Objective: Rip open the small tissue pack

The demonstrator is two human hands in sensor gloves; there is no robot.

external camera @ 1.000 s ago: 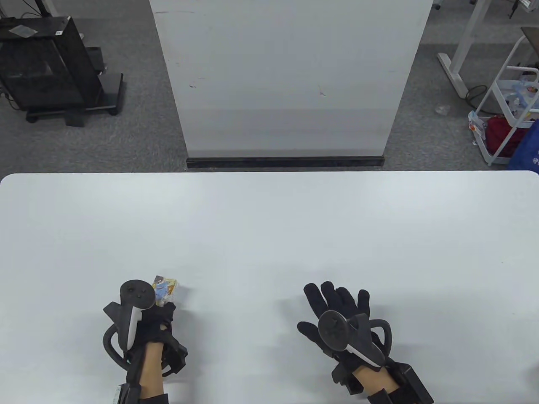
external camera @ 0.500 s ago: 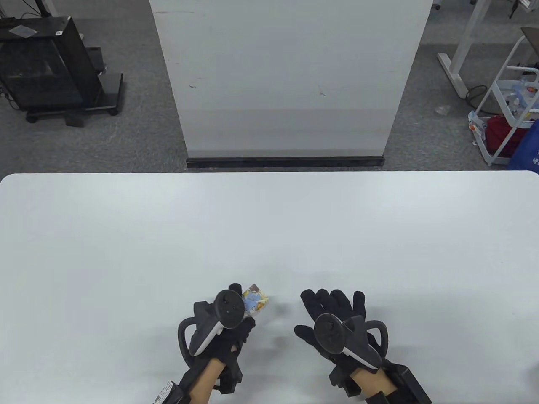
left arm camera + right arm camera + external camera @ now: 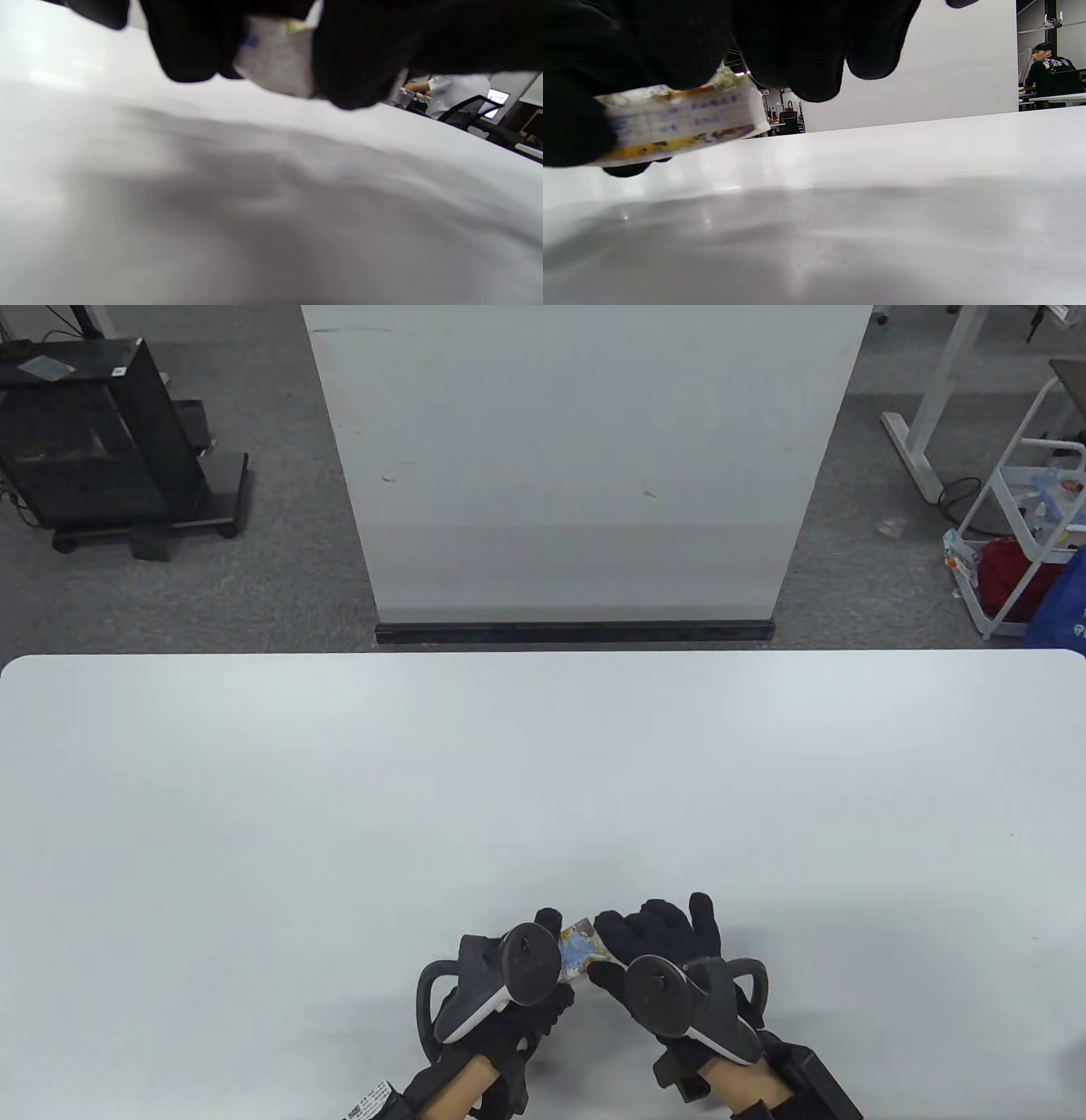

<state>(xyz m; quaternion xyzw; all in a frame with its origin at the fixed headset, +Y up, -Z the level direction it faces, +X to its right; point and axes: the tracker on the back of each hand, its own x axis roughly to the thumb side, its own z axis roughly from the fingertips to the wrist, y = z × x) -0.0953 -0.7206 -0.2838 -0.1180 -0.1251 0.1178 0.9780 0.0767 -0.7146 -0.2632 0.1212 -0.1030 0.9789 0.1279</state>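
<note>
As both gloved hands meet low over the near edge of the white counter (image 3: 543, 780), a small pack of tissues (image 3: 581, 952) hangs between them, lifted clear of the surface. The left hand (image 3: 509, 1001) has its grip closed on one end of the pack, where the left wrist view shows dark fingers (image 3: 191, 46) wrapped on either side of the pale wrapper. The right hand (image 3: 670, 959) closes its grip on the other end, with the thumb side pressing the printed face and other fingers (image 3: 814, 46) curled above it in the right wrist view. The pack sits slightly tilted, its colourful printed side facing up toward the table camera.

The step in hand appears to be setting a two-handed hold before the tear. To do it well, each grip should probably pinch the thin wrapper itself rather than the soft bulk of tissues, and sit close to the other along one seam, so that the pull goes into the film. Opposing twists, one hand away and one toward the body, would likely start a tear more cleanly than a straight tug. Thick glove fabric may slip on glossy film, so a firm pinch seems wise. Whether the wrapper has a notch or perforation cannot be told from these views.
</note>
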